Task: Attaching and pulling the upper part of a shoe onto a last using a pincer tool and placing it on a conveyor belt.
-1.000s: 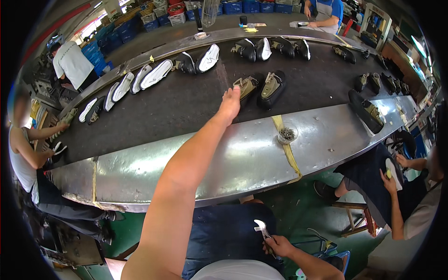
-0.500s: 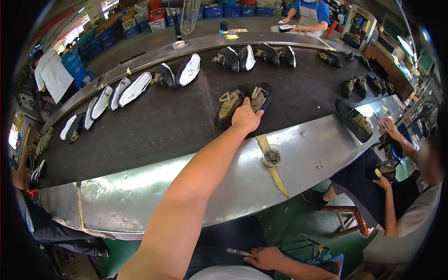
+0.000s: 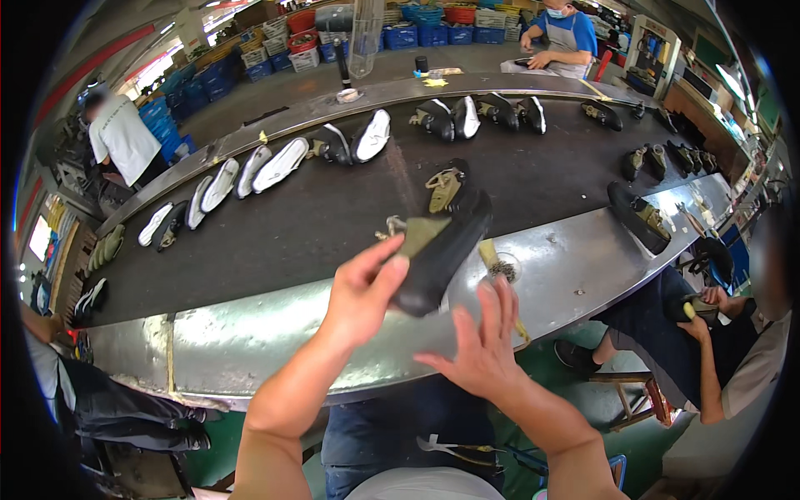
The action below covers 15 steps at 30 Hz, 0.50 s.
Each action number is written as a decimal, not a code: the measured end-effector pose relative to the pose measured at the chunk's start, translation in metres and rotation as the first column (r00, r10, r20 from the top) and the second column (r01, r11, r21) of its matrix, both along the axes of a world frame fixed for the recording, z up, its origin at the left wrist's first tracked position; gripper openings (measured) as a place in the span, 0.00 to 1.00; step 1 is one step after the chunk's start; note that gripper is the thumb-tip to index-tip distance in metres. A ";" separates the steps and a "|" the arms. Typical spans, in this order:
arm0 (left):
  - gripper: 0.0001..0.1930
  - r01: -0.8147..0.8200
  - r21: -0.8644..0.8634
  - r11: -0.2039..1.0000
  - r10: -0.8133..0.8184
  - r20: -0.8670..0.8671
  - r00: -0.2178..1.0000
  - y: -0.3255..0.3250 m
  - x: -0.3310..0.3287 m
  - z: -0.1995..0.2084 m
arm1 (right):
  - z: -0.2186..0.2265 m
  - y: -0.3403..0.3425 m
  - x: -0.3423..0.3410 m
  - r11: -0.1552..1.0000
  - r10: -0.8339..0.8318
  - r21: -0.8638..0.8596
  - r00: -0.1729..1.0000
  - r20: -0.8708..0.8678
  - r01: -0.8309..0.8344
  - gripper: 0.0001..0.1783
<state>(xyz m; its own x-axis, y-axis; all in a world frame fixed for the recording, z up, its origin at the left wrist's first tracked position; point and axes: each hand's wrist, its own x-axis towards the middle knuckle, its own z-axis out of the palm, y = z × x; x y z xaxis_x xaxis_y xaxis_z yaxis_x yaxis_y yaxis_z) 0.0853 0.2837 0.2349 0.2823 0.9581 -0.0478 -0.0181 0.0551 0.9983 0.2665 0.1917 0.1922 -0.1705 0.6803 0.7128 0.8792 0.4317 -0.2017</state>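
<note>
My left hand (image 3: 360,287) grips a black and olive shoe (image 3: 454,254) by its olive upper, lifted and tilted over the bench's near metal edge. My right hand (image 3: 483,346) is open beside the shoe, fingers spread and holding nothing. Beyond the held shoe, a similar olive and black shoe (image 3: 447,185) with light laces stays on the dark belt (image 3: 333,208). A slender metal-tipped tool (image 3: 454,447) lies across my lap. Partly behind my right fingers is a small cup (image 3: 502,270) of thin metal pieces, by a yellowish strip (image 3: 488,250).
Several shoes line the belt's far side, some with white covers (image 3: 282,165). At right, another black shoe (image 3: 640,218) rests on the metal edge (image 3: 250,340). A seated co-worker (image 3: 708,367) there handles a shoe; another person (image 3: 560,42) sits across the belt.
My left hand has lifted one shoe of the pair off the belt and brought it nearer. My right hand has let go of the slender tool and risen beside the shoe.
</note>
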 end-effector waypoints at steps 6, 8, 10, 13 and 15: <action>0.29 0.165 0.786 0.595 0.207 -0.349 0.914 -0.060 -0.033 0.003 | 0.009 0.002 -0.034 0.887 0.454 0.056 0.842 -0.293 -0.459 0.40; 0.39 0.020 0.733 0.680 0.027 -0.053 0.998 -0.067 -0.017 -0.013 | 0.003 -0.008 -0.040 0.863 0.505 0.214 0.791 -0.347 -0.457 0.43; 0.39 -0.112 0.538 0.836 -0.040 0.264 0.964 -0.068 0.002 -0.032 | 0.006 -0.017 -0.034 0.914 0.405 0.153 0.860 -0.312 -0.375 0.46; 0.38 -0.102 0.505 0.857 -0.092 0.344 0.934 -0.072 0.015 -0.040 | 0.007 -0.031 -0.018 0.922 0.375 0.067 0.838 -0.397 -0.381 0.48; 0.36 0.008 0.593 0.805 -0.177 0.228 0.957 -0.071 0.018 -0.036 | 0.016 -0.038 0.000 0.761 0.542 -0.051 0.677 -0.498 -0.647 0.45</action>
<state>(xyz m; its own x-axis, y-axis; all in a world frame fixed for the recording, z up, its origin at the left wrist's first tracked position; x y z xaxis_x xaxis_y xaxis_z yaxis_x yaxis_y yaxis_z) 0.1035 0.2122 0.1987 0.2915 0.7488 0.5953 -0.3049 -0.5171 0.7998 0.2667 0.1537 0.2081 -0.3049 0.6795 0.6674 0.2447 0.7331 -0.6346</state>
